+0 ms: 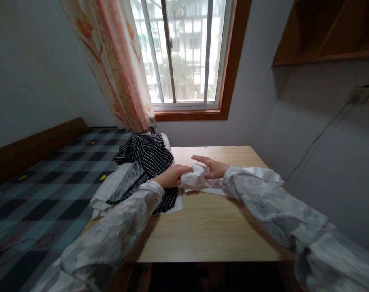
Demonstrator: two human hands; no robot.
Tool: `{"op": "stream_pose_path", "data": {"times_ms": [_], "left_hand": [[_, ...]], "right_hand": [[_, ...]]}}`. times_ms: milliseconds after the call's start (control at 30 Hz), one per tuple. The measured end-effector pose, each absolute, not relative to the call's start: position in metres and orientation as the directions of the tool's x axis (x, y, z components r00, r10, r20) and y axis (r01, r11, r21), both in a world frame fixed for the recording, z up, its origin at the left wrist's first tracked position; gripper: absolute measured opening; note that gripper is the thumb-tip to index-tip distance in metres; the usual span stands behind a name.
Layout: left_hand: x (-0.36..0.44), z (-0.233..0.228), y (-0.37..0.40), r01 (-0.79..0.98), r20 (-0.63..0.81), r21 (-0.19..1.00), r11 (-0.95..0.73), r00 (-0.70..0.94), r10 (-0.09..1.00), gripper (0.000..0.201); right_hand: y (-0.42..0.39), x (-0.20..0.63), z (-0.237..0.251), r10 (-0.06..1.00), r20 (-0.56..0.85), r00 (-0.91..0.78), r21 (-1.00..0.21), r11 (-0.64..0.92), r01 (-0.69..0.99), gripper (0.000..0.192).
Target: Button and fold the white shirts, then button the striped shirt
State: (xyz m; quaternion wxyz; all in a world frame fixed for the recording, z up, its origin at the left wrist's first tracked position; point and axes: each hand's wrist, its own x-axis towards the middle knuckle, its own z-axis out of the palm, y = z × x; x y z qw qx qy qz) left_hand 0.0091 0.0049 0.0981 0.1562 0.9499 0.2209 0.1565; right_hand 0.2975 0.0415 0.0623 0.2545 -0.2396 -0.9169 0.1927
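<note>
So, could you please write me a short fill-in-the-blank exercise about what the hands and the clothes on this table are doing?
1. Both hands, the left hand and the right hand, touch a crumpled ____ cloth.
2. The cloth lies on a ____ table.
3. Left of the hands sits a heap of black garments with white ____.
4. The curtain hangs at the ____ side of the window.

Missing words: white; wooden; stripes; left
</note>
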Motion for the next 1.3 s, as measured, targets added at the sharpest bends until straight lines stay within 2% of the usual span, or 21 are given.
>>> {"op": "stream_pose_path", "data": {"times_ms": [33, 100, 167, 200, 267, 333, 433, 500, 600, 667, 733, 833, 900, 967, 1033, 1067, 1133, 1200, 1267, 1300], "left_hand": [[0.009, 0.101, 0.003, 0.384, 0.211, 0.314, -0.868, 0.863, 0.458, 0.030], [0.006, 0.105, -0.001, 0.419, 0.167, 0.251, -0.872, 0.869, 0.466, 0.037], [-0.002, 0.106, -0.004, 0.493, 0.142, 0.214, -0.843, 0.839, 0.526, 0.042], [-0.006, 0.105, -0.005, 0.533, 0.132, 0.198, -0.822, 0.817, 0.561, 0.040], [-0.014, 0.101, -0.005, 0.569, 0.117, 0.168, -0.805, 0.800, 0.589, 0.038], [-0.017, 0.095, -0.003, 0.520, 0.099, 0.141, -0.843, 0.839, 0.534, 0.047], [-0.016, 0.084, 0.002, 0.477, 0.062, 0.054, -0.877, 0.875, 0.480, 0.055], [-0.014, 0.081, 0.007, 0.534, 0.032, -0.055, -0.844, 0.846, 0.533, 0.057], [-0.018, 0.085, 0.015, 0.582, -0.006, -0.187, -0.791, 0.805, 0.593, 0.034], [-0.025, 0.095, 0.020, 0.581, 0.007, -0.192, -0.791, 0.806, 0.591, 0.020], [-0.032, 0.109, 0.024, 0.595, 0.066, -0.142, -0.791, 0.803, 0.592, 0.021], [-0.039, 0.133, 0.033, 0.690, 0.225, 0.006, -0.724, 0.704, 0.673, 0.030], [-0.040, 0.148, 0.042, 0.743, 0.330, 0.139, -0.655, 0.589, 0.737, 0.035], [-0.039, 0.156, 0.052, 0.733, 0.418, 0.261, -0.629, 0.501, 0.758, 0.034], [-0.036, 0.159, 0.062, 0.684, 0.468, 0.384, -0.620, 0.435, 0.769, 0.027], [-0.035, 0.158, 0.065, 0.646, 0.477, 0.465, -0.605, 0.393, 0.786, 0.026], [-0.031, 0.154, 0.069, 0.506, 0.454, 0.668, -0.546, 0.305, 0.837, 0.034], [-0.025, 0.149, 0.069, 0.252, 0.402, 0.848, -0.466, 0.267, 0.876, 0.042], [-0.018, 0.144, 0.066, 0.005, 0.355, 0.929, -0.370, 0.272, 0.894, 0.051], [-0.014, 0.142, 0.065, -0.065, 0.328, 0.944, -0.323, 0.276, 0.904, 0.053]], "right_hand": [[0.042, 0.288, 0.062, 0.513, 0.320, -0.797, -0.484, 0.811, 0.328, 0.077], [0.041, 0.275, 0.062, 0.483, 0.201, -0.852, -0.478, 0.808, 0.345, 0.044], [0.037, 0.275, 0.066, 0.486, 0.138, -0.863, -0.430, 0.814, 0.390, 0.017], [0.036, 0.279, 0.069, 0.505, 0.145, -0.851, -0.397, 0.817, 0.417, 0.010], [0.034, 0.292, 0.079, 0.550, 0.209, -0.809, -0.333, 0.818, 0.470, 0.009], [0.033, 0.308, 0.090, 0.568, 0.279, -0.774, -0.278, 0.820, 0.501, 0.019], [0.032, 0.330, 0.104, 0.508, 0.326, -0.797, -0.141, 0.860, 0.491, 0.033], [0.032, 0.346, 0.111, 0.460, 0.325, -0.826, -0.011, 0.876, 0.483, 0.029], [0.033, 0.377, 0.119, 0.467, 0.343, -0.815, 0.148, 0.830, 0.538, 0.025], [0.034, 0.404, 0.127, 0.528, 0.343, -0.777, 0.198, 0.768, 0.610, 0.023], [0.037, 0.431, 0.137, 0.607, 0.336, -0.720, 0.196, 0.703, 0.684, 0.020], [0.044, 0.460, 0.156, 0.720, 0.403, -0.565, 0.067, 0.592, 0.803, 0.013], [0.047, 0.467, 0.166, 0.770, 0.482, -0.418, -0.155, 0.545, 0.824, 0.018], [0.049, 0.465, 0.172, 0.823, 0.504, -0.261, -0.470, 0.515, 0.717, 0.031], [0.048, 0.461, 0.171, 0.897, 0.421, -0.137, -0.747, 0.428, 0.509, 0.040], [0.048, 0.459, 0.169, 0.928, 0.357, -0.108, -0.834, 0.368, 0.412, 0.043], [0.048, 0.457, 0.163, 0.963, 0.254, -0.091, -0.914, 0.270, 0.304, 0.044], [0.049, 0.457, 0.156, 0.970, 0.222, -0.097, -0.917, 0.241, 0.319, 0.042], [0.051, 0.459, 0.150, 0.969, 0.226, -0.104, -0.889, 0.249, 0.384, 0.041], [0.053, 0.459, 0.147, 0.968, 0.229, -0.106, -0.879, 0.252, 0.405, 0.041]]}}
